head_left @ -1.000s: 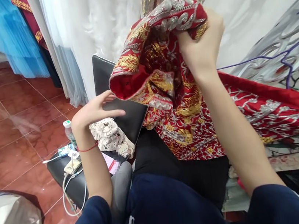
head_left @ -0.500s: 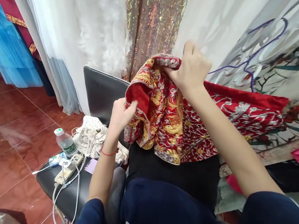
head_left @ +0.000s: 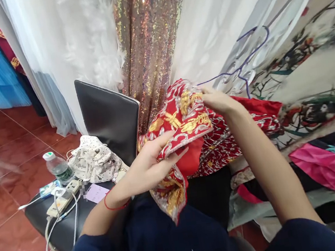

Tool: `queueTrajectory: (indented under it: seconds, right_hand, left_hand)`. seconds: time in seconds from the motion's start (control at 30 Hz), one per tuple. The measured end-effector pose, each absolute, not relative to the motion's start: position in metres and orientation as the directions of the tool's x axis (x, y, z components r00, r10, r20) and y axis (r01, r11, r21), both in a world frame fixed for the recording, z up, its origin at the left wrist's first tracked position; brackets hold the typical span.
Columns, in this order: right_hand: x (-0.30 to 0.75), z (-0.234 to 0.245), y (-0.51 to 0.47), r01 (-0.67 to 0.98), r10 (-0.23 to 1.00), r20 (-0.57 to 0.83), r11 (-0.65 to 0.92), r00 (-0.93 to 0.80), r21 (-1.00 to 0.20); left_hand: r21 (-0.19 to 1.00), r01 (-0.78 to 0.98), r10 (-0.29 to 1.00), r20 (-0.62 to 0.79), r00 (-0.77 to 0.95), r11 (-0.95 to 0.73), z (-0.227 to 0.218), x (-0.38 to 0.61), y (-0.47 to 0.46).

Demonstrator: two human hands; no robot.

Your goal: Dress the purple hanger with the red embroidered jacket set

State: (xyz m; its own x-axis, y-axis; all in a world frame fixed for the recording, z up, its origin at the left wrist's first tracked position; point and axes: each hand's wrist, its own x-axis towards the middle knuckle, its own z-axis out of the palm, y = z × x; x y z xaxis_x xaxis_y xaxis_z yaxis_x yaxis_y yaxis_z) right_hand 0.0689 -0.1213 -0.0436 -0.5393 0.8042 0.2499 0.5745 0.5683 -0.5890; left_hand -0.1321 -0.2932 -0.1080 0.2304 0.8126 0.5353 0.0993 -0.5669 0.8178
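Observation:
A red garment (head_left: 181, 117) with gold and silver embroidery lies bunched across my lap, its plain red lining showing below the folded edge. My left hand (head_left: 152, 163) pinches that silver-trimmed edge between thumb and fingers. At the garment's upper right, my right hand (head_left: 218, 99) grips the cloth; its fingertips are partly hidden. One part of the garment hangs down toward my shirt, while another stretches right behind my right forearm. A purple hanger (head_left: 242, 67) sits just beyond the right hand, against pale sheer fabric.
Left of me a black chair (head_left: 108, 113) holds a water bottle (head_left: 58, 167), a power strip (head_left: 63, 202) with white cables, a purple card (head_left: 97, 192) and a white dotted cloth bundle (head_left: 94, 158). Hanging dresses and a sequined fabric (head_left: 148, 32) line the back. Pink cloth (head_left: 332, 164) lies at right.
The garment's embroidered edge has been turned over, exposing the red lining underneath. My right hand has come down, and my left hand has moved under the edge. The view has shifted right.

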Motion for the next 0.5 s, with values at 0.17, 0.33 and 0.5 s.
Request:
queueTrajectory:
  seconds: [0.17,0.33,0.5]
  right_hand:
    - [0.065,-0.074,-0.145,0.245,0.388,-0.072,0.418,-0.919,-0.875]
    - [0.072,-0.116,-0.129,0.271,0.393,-0.155,0.259,-0.906,-0.927]
    - [0.068,-0.148,-0.104,0.297,0.463,-0.078,0.424,-0.883,-0.856]
  left_hand:
    - [0.881,-0.038,0.874,0.472,0.117,-0.471,-0.112,-0.112,-0.286]
    - [0.911,-0.055,0.913,0.408,-0.009,-0.408,-0.131,-0.111,-0.243]
    - [0.925,-0.066,0.927,0.372,-0.042,-0.374,-0.141,-0.117,-0.220]
